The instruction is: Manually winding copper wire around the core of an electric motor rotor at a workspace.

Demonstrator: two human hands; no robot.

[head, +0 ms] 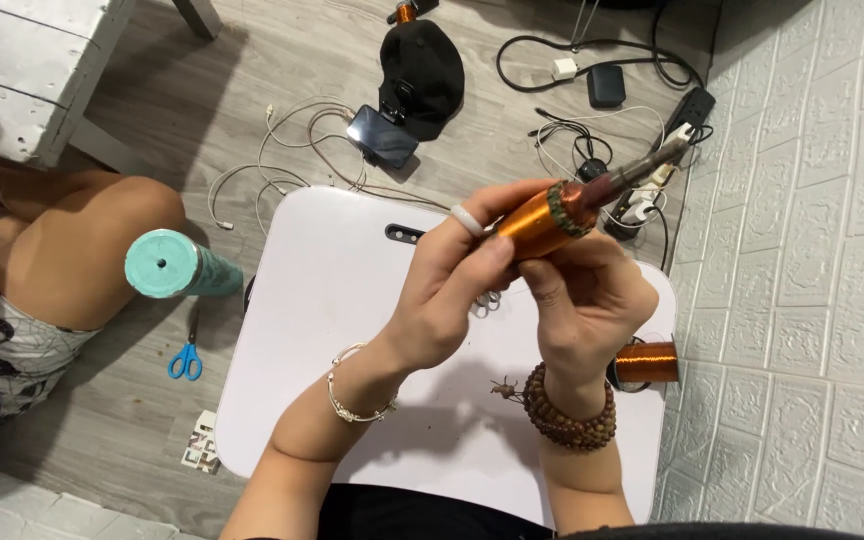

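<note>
Both hands pinch the copper-wound cylindrical rotor on its dark metal shaft [562,212], left hand [447,290] nearer its near-left end (right hand [587,300] beneath), axis running far-right above the white rounded surface [332,330]

copper-wound motor rotor [550,218], tilted, held aloft

A single head-worn view, steeply downward and close over a white lap table [332,330] on the floor.

Bright, even indoor light. Soft shadows under forearms on white worktop [332,330], approx 6 o'clock. Slight motion blur on hands; mild wide-angle bend at edges.
</note>
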